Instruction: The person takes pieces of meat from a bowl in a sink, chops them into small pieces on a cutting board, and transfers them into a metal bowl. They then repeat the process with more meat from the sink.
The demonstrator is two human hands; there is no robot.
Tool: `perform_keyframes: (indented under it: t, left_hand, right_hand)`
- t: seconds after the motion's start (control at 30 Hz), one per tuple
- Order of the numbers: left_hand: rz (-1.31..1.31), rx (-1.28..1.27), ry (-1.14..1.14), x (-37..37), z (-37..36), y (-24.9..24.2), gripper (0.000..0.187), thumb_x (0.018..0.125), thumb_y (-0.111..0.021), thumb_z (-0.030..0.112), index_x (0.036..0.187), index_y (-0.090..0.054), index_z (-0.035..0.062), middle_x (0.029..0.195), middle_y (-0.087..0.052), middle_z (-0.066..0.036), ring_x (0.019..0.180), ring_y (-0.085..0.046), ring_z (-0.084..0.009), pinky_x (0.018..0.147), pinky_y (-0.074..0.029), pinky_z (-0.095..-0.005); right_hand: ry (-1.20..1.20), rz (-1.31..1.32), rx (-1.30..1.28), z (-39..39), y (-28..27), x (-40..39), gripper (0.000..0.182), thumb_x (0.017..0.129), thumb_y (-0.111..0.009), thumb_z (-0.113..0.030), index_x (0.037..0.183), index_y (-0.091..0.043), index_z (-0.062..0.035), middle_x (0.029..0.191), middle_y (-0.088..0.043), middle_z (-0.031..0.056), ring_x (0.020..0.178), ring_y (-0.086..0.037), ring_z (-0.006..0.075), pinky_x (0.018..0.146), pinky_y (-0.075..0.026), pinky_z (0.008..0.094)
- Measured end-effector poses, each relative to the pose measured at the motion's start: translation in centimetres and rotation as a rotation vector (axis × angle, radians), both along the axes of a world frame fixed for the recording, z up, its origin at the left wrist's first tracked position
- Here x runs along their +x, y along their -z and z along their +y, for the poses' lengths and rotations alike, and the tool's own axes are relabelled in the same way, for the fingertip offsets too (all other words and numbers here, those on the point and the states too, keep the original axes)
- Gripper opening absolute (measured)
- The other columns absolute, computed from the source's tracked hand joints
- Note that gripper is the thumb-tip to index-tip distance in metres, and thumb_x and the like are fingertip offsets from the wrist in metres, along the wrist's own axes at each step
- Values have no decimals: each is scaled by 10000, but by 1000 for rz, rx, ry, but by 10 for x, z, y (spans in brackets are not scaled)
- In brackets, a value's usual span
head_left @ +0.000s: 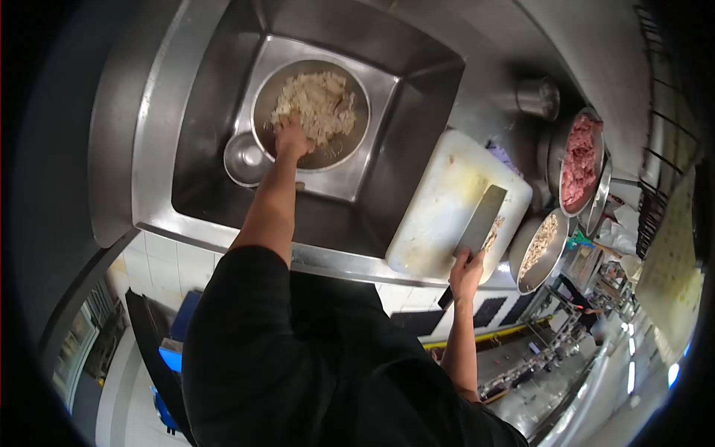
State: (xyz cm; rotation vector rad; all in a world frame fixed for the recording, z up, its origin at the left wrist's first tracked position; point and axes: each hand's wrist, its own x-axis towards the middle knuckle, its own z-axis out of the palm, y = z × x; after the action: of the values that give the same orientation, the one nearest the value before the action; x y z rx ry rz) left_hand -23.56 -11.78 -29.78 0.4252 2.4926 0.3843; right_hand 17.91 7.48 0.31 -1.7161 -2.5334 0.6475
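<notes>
My left hand (pixel 294 139) reaches into a large metal bowl (pixel 264 97) in the sink. It touches pale, shredded food (pixel 319 104) at the bowl's near edge, and its fingertips are partly hidden in that food. On the right, my right hand (pixel 465 276) is closed round the handle of a wide cleaver (pixel 482 218). The blade lies over the white cutting board (pixel 428 208), with small chopped pieces (pixel 493 233) along its right side.
A small metal bowl (pixel 244 159) sits in the sink (pixel 201 149) beside the large one. Right of the board are a bowl of chopped pieces (pixel 540 246), a bowl of red meat (pixel 579 164) and a metal container (pixel 538 98). A person (pixel 585 302) stands far off at right.
</notes>
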Motion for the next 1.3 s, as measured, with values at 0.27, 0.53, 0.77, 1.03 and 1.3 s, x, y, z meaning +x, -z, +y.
perform_keyframes:
  t: [0.27, 0.53, 0.77, 1.03, 1.3]
  left_hand:
    - [-229, 20, -148, -7, -25, 34, 683, 811, -830, 240, 1402, -535, 65, 1273, -673, -313, 1222, -653, -459, 1022, -553, -508]
    - [-56, 74, -120, -59, -29, 38, 469, 897, -670, 144, 1351, -613, 43, 1327, -677, -265, 1266, -641, -426, 1078, -522, -505]
    - [-196, -116, 89, -67, -20, 49, 477, 929, -618, 122, 1397, -602, 33, 1421, -628, -266, 1325, -621, -396, 1105, -526, -471]
    - [-306, -1, 19, -56, -18, -128, 323, 856, -668, 164, 1100, -754, -30, 918, -775, -222, 804, -779, -340, 761, -626, -423]
    - [-686, 468, 431, 59, 67, -346, 289, 880, -834, 184, 1093, -746, 8, 788, -708, -18, 591, -606, -94, 542, -490, -292]
  right_hand:
    - [39, -35, 21, -12, -3, -3, 278, 1076, -544, -181, 1068, -487, 90, 822, -697, 319, 791, -699, 524, 677, -520, 530]
    - [37, -67, 25, -12, -2, -2, 289, 1077, -543, -179, 1113, -489, 103, 864, -712, 334, 834, -722, 509, 713, -555, 515]
    - [57, -40, 28, -15, 7, 5, 320, 1079, -533, -178, 1194, -470, 113, 866, -710, 336, 834, -715, 514, 719, -543, 527]
    - [29, 85, 45, -8, 14, 17, 223, 1069, -541, -158, 1069, -478, 55, 824, -692, 297, 761, -677, 502, 690, -518, 521]
    - [79, 176, -177, 12, 20, 34, 317, 1032, -549, -231, 1182, -510, 46, 919, -695, 372, 883, -676, 564, 794, -518, 643]
